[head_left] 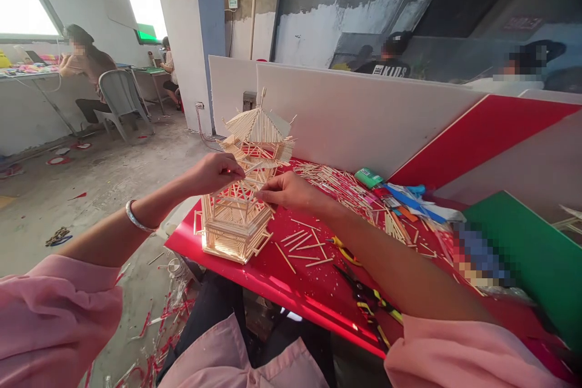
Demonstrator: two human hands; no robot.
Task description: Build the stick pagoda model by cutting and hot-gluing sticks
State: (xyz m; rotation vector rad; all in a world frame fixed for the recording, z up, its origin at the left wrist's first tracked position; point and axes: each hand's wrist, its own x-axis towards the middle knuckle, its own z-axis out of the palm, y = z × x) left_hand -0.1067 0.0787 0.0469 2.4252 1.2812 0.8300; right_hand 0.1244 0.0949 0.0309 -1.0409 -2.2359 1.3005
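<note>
A pagoda-like model (pixel 243 182) built of thin wooden sticks stands near the left corner of a red table (pixel 291 291). My left hand (pixel 213 173) is closed in a pinch on a stick at the model's middle tier, from the left. My right hand (pixel 288 190) touches the same tier from the right, fingers pressed together at a stick. A silver bangle (pixel 136 218) is on my left wrist. Both sleeves are pink.
Loose wooden sticks (pixel 304 245) lie scattered on the red table, with a larger heap (pixel 339 185) further back. Cutters with yellow-black handles (pixel 368 303) lie near the front edge. White and red boards (pixel 364 115) stand behind. A green board (pixel 531 248) is at right. Other people sit at desks far left and behind.
</note>
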